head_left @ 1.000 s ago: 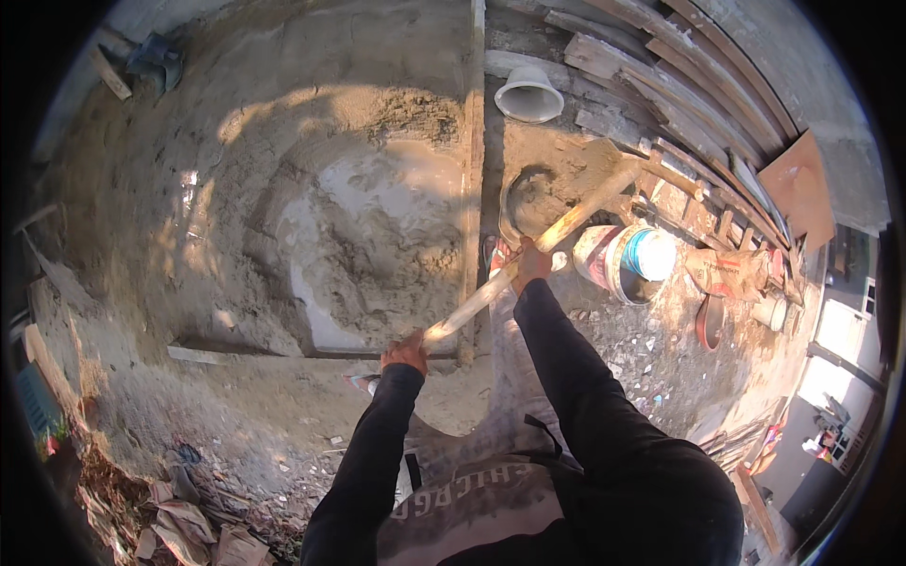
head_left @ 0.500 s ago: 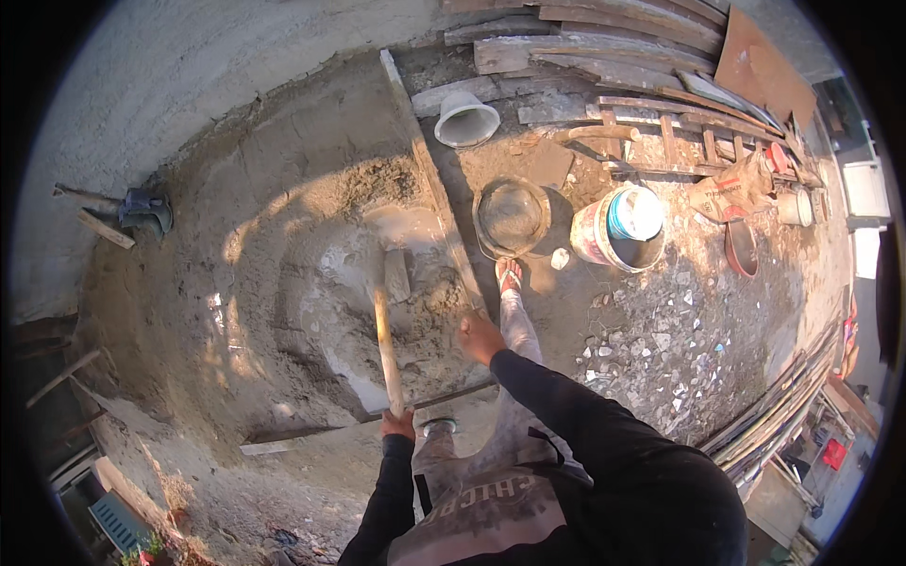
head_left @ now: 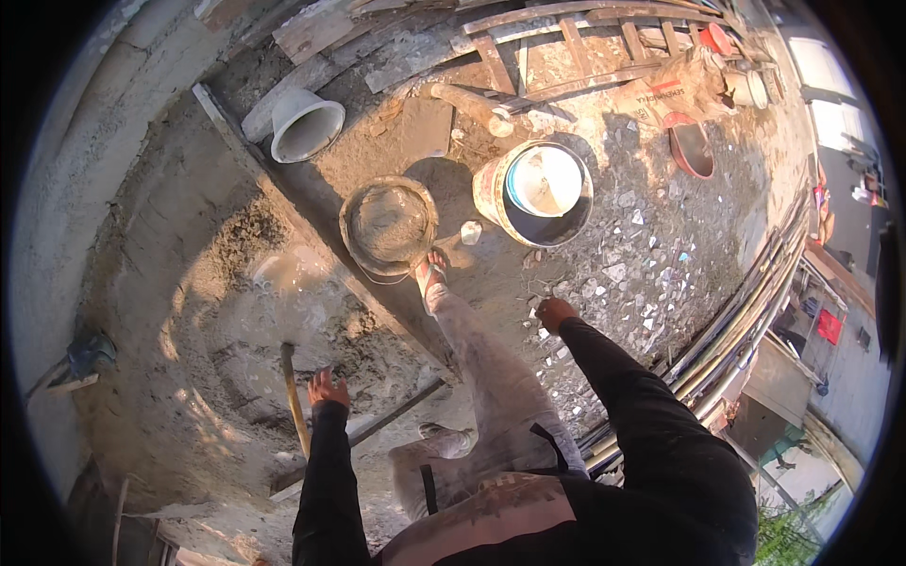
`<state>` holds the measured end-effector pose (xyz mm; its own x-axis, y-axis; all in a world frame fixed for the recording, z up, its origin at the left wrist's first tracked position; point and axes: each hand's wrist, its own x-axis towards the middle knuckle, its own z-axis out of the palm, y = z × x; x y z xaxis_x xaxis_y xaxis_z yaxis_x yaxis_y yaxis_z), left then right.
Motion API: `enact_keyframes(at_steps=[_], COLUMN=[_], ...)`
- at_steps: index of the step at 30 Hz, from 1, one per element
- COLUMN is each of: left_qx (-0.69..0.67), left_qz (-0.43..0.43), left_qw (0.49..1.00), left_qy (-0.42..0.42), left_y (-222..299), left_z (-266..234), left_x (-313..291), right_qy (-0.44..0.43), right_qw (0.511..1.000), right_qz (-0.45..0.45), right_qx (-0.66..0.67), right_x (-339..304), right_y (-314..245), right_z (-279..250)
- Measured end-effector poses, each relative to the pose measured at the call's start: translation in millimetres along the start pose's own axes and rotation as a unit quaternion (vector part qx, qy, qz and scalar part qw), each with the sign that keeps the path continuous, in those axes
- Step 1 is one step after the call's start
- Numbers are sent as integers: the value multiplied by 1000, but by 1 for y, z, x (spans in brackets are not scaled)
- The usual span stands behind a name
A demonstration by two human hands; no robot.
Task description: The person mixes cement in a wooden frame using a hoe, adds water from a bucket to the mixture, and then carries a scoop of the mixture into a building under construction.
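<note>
Handle (head_left: 296,406) slants from wet mortar (head_left: 294,275) that seemingly props it, just beside the spread, empty left hand (head_left: 327,389), while the right hand (head_left: 556,314) hangs curled near rubble (head_left: 618,307), contents unclear from where I stand.

Warm sunlight brightens the ground (head_left: 750,198) ahead and right of my right hand (head_left: 555,314), nearly bleaching the white bucket (head_left: 545,181) beyond; mortar (head_left: 274,321) ahead of my left hand (head_left: 327,389) lies mostly shaded. Fisheye distortion bows the poles (head_left: 727,354) rightward inside a black rim.
</note>
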<state>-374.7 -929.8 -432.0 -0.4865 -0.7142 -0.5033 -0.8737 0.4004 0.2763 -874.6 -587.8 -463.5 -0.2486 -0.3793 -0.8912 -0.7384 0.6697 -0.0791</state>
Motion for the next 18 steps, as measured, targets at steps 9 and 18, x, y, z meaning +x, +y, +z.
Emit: enact_keyframes(at_steps=[9,18], left_qx=[26,304], left_qz=[73,200], left_qw=[941,881], left_qy=[-330,-302], left_y=[140,108], left_z=[121,178], left_x=[168,251], right_qy=[-3,-125], right_qw=[949,932], right_qz=[183,210], right_qx=[256,269], right_x=[-56,-110], right_y=[20,36], right_z=[65,123])
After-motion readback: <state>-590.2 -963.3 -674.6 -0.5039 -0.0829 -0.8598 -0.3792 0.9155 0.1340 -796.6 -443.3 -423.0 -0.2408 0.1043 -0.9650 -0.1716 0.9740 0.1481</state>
